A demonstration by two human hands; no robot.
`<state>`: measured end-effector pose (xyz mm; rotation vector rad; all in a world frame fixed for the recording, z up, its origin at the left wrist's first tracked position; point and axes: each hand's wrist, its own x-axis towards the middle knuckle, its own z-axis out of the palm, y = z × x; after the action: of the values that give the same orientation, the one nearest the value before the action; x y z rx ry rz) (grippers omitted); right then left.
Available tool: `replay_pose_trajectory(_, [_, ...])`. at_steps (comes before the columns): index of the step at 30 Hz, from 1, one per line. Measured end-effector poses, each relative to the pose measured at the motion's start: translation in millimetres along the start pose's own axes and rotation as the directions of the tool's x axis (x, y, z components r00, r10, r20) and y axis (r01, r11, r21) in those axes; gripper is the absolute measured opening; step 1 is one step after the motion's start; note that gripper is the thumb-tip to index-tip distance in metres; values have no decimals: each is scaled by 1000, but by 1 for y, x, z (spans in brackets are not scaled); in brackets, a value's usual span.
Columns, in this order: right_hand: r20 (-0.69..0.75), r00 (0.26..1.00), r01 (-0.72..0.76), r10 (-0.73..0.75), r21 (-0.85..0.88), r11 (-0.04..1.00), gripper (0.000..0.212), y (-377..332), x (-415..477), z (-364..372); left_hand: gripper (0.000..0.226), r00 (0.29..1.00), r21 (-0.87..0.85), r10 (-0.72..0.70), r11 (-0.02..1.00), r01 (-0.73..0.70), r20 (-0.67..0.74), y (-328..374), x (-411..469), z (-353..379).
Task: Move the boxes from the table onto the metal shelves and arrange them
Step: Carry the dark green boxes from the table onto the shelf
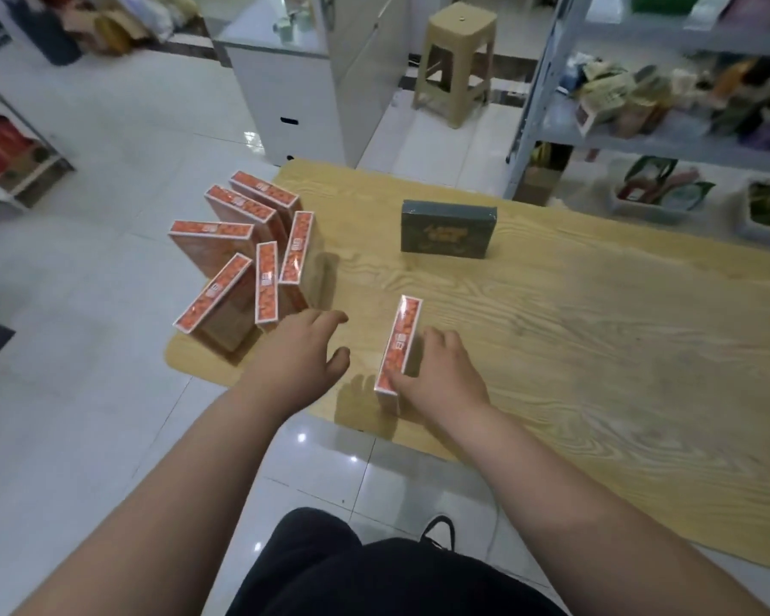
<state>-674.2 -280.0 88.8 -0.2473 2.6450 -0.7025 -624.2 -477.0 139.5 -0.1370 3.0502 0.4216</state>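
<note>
Gripping one orange box (pixel 400 344) near the table's front edge, the right hand (pixel 441 375) has its thumb on the near end and its fingers lying along the right face; the box stands upright on a narrow side, apart from the others. The left hand (pixel 301 349) is spread and holds nothing, its fingers splayed over the wooden table (pixel 574 349) just beside the nearest boxes of the cluster; whether a fingertip touches one of them is hard to tell from this angle.

That cluster of orange boxes (pixel 245 255) crowds the table's left corner, six of them by my count, all on edge and leaning against each other at different angles, some tipped toward the floor side. Each has a patterned orange top with a small white label.

Farther back, near the middle of the table and well apart from the orange ones, a dark green box (pixel 447 233) stands upright with its broad face toward the camera.

Beyond the table's far right corner stands the metal shelves unit (pixel 547 82), grey-framed, its tiers holding mixed packets and bins that are too blurred to name. A beige plastic stool (pixel 456 60) sits on the white tiled floor (pixel 107 437) behind the table, next to a white cabinet (pixel 285 95). The person's dark clothing fills the bottom of the view.
</note>
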Motion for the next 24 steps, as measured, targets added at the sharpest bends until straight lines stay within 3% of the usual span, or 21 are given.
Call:
replay_pose_trajectory(4, [80,986,-152,149,33,988,112,-12,33,7,53,999,19,42,999,-42,22,-9,80,-12])
replay_pose_trajectory(6, [100,975,-200,199,0,980,114,-17,49,12,58,996,27,74,997,-75,49,-12,123,-12])
replay_pose_trajectory(13, [41,969,-244,245,-38,969,55,-23,79,-4,73,960,9,190,981,-196,208,-8,248,11])
replay_pose_trajectory(20, [-88,959,-276,269,-77,958,63,-6,110,-18,83,909,0,296,951,-309,295,10,326,41])
replay_pose_trajectory(24, [-177,937,-321,302,-92,943,56,11,108,-20,62,869,71,307,930,-360,387,12,352,61])
